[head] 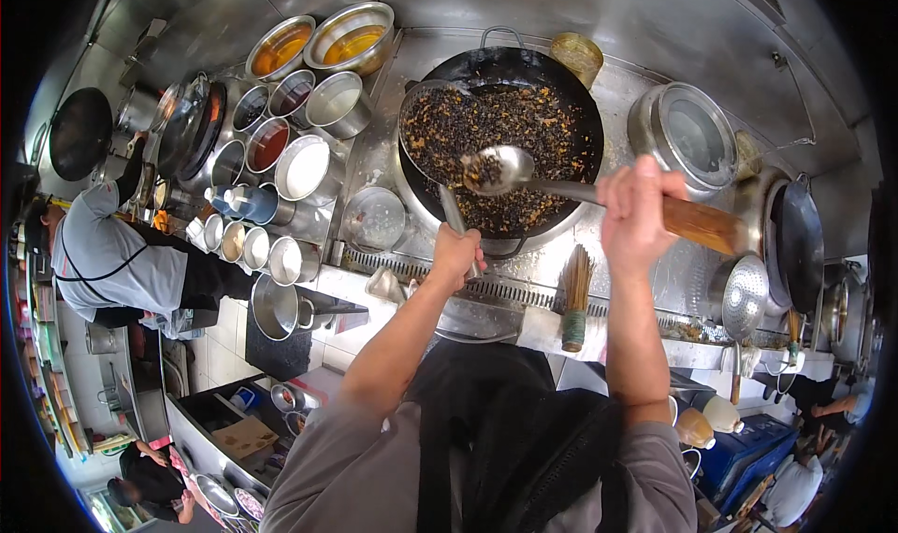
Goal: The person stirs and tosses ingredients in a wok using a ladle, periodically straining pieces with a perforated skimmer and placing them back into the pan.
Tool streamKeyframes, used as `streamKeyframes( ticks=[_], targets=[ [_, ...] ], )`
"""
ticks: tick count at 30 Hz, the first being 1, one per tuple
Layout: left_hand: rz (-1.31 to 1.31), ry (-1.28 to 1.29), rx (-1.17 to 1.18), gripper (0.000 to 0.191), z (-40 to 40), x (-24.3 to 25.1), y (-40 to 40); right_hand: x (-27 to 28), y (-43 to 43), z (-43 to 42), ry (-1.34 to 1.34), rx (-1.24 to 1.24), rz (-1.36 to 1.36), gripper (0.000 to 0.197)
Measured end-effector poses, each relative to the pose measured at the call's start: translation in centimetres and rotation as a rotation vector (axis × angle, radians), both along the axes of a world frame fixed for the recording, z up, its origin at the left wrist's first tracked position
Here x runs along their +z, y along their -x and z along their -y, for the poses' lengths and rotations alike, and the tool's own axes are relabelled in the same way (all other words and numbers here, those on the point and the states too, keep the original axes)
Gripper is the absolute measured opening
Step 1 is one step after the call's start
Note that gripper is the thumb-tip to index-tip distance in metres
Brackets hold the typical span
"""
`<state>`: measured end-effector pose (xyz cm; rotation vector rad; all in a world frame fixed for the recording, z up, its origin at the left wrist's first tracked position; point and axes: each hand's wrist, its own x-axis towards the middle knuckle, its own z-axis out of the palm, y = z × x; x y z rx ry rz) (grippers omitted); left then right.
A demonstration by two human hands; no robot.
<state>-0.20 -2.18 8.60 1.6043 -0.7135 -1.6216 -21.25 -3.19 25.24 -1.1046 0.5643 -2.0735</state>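
Observation:
My left hand (454, 258) grips the metal handle of a round wire strainer (414, 105), which is heaped with dark and orange-yellow chopped bits. The strainer overlaps the left side of a large black wok (596, 122), whose inside is spread with the same mix. In my right hand (644, 213) is a steel ladle (515, 164) with a wooden handle. Its bowl hangs over the strainer's right edge with some of the mix in it, slightly blurred. A bamboo wok brush (577, 287) lies on a white cloth (544, 328) at the stove's front edge.
Steel pots of sauces and powders (303, 168) crowd the left, behind them two bowls of amber liquid (351, 38). A lidded pot (684, 136) and a perforated skimmer (745, 294) are on the right. A co-worker (119, 245) stands far left at another wok; other people are farther off.

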Motion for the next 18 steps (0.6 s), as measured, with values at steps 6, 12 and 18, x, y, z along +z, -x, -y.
streamKeyframes(
  ticks=[6,12,18],
  targets=[
    [0.128,0.039,0.010,0.030,-0.1,-0.8,-0.6,-2.6,-1.4,2.7,-0.042,-0.016,-0.045,0.030],
    [0.197,0.003,-0.023,0.026,0.3,-1.9,-1.9,0.4,-0.3,2.6,-0.079,0.019,-0.056,0.032],
    [0.218,0.002,-0.038,0.026,0.1,-2.5,-1.9,4.3,-0.2,4.4,0.009,0.069,0.013,0.028]
  ],
)
